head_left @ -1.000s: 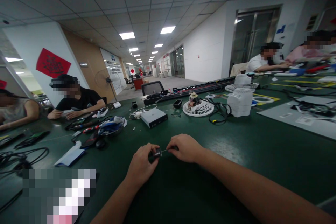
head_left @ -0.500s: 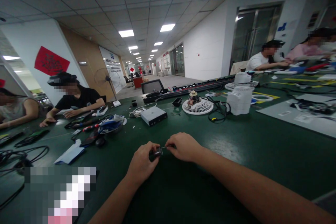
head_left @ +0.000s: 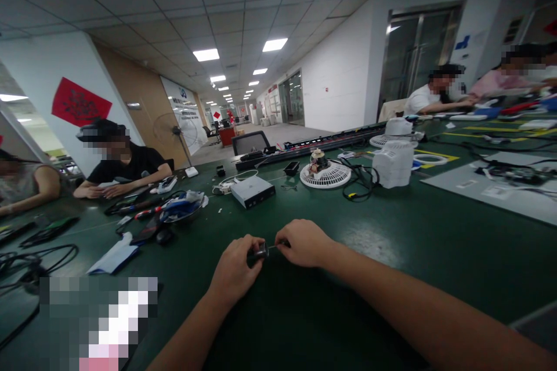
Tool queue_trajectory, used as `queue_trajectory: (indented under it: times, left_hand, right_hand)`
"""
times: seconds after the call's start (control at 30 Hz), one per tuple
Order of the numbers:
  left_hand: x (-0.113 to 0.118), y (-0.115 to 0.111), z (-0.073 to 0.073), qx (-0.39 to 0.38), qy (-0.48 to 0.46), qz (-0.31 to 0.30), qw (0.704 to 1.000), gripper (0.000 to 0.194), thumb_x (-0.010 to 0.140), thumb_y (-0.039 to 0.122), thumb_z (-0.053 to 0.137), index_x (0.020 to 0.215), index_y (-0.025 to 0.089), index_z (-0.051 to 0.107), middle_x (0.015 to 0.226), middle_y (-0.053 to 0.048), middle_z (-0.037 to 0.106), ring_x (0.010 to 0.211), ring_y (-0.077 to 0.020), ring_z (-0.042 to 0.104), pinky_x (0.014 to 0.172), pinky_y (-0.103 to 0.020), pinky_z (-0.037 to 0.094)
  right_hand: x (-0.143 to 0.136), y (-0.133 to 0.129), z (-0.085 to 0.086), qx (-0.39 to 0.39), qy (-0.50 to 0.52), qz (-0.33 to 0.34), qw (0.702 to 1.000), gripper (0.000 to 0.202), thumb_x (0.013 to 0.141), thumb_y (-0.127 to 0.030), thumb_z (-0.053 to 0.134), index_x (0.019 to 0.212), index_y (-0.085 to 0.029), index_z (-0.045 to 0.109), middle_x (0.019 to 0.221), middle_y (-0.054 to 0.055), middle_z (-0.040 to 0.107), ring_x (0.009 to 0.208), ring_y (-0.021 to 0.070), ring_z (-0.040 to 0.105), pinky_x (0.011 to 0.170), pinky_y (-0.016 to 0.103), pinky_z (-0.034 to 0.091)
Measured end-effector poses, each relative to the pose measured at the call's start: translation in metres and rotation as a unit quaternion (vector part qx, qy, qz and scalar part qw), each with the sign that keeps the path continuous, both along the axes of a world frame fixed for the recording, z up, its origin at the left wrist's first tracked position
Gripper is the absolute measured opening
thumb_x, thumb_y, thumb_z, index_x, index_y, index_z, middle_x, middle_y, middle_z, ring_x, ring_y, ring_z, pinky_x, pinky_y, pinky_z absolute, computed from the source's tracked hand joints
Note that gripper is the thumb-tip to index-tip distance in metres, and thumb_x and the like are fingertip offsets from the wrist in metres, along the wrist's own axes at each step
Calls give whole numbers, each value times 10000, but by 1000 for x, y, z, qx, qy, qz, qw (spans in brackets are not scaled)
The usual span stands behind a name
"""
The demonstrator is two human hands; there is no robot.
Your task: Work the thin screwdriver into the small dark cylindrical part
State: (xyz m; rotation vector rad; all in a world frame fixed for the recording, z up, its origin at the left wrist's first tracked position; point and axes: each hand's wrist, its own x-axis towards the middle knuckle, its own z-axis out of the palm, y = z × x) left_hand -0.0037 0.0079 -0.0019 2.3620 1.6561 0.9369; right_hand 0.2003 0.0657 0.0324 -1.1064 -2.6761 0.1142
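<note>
My left hand (head_left: 240, 261) is closed around a small dark cylinder-shaped part (head_left: 260, 252) with a shiny end that faces right. From that end a thin metal rod (head_left: 272, 246) runs across to my right hand (head_left: 302, 243), whose fingertips are pinched on it. Something dark shows between the right fingers, but most of it is hidden. Whether the rod belongs to the cylinder or is a separate tool, I cannot tell. Both hands are low over the green table (head_left: 369, 301), a short gap apart.
Ahead lie a grey disc-drive box (head_left: 253, 190), a white fan grille with a motor (head_left: 325, 173) and a white plastic housing (head_left: 393, 165). Tools, a blue cloth bundle (head_left: 183, 206) and cables (head_left: 39, 261) are at left. Co-workers sit on both sides.
My hands keep nearly the same pose, with slightly more dark material showing at the right fingertips. The view has shifted a little. A co-worker at left has drawn their hands together.
</note>
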Motion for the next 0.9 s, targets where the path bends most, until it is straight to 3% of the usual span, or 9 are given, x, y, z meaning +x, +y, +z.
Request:
queue_trajectory:
  times: [0.13,0.3,0.43,0.5,0.6,0.7,0.83,0.9]
  left_hand:
    - [2,0,1,-16,2,4,1000,206,739,94,625,863,231,536,1050,-17,691,968,-217,637,837,-357,496]
    - [3,0,5,-29,18,57,998,192,756,130,612,909,235,560,1004,-22,693,906,-214,647,793,-338,487]
    - [0,1,5,-40,17,101,994,194,773,183,612,947,238,548,947,-20,683,851,-207,649,751,-322,478]
    - [-1,2,5,-37,9,116,993,174,780,207,612,934,236,535,925,-19,679,831,-202,651,732,-310,476]
    - [-2,2,5,-35,-3,135,990,150,792,235,608,918,236,527,884,-13,676,793,-196,656,691,-295,474]
    - [-1,1,7,-38,-11,129,991,156,788,241,616,917,234,528,876,-11,680,776,-191,661,678,-287,479]
    - [3,-3,8,-34,-25,78,996,151,788,229,612,917,228,533,902,-19,685,815,-195,663,711,-293,490]
    - [4,-4,7,-24,-33,35,999,140,788,219,611,900,229,529,910,-18,683,834,-196,658,721,-300,493]
  right_hand:
    - [2,1,1,-22,-9,24,999,219,784,-289,553,890,-264,743,810,46,723,749,226,653,637,292,433]
    - [3,5,0,-33,19,-59,998,240,823,-393,560,911,-229,711,851,69,717,770,227,652,644,294,434]
    - [0,8,-7,-141,61,-40,987,436,658,-593,721,897,-228,702,847,32,713,749,200,649,565,252,416]
    - [-3,8,-11,-185,57,-16,981,404,609,-537,781,861,-228,716,820,14,713,730,184,649,547,239,411]
    - [-4,11,-15,-200,89,-13,976,210,736,-396,712,848,-220,737,799,13,719,719,161,650,580,234,428]
    - [-3,15,-16,-211,162,-18,964,190,835,-321,607,868,-181,732,795,31,721,706,148,644,605,232,445]
    - [-5,17,-20,-305,256,36,916,189,871,-264,571,990,-157,671,857,30,713,639,114,607,568,214,455]
    - [-7,16,-22,-321,267,59,907,180,869,-239,575,1004,-158,663,826,17,695,596,103,577,543,209,442]
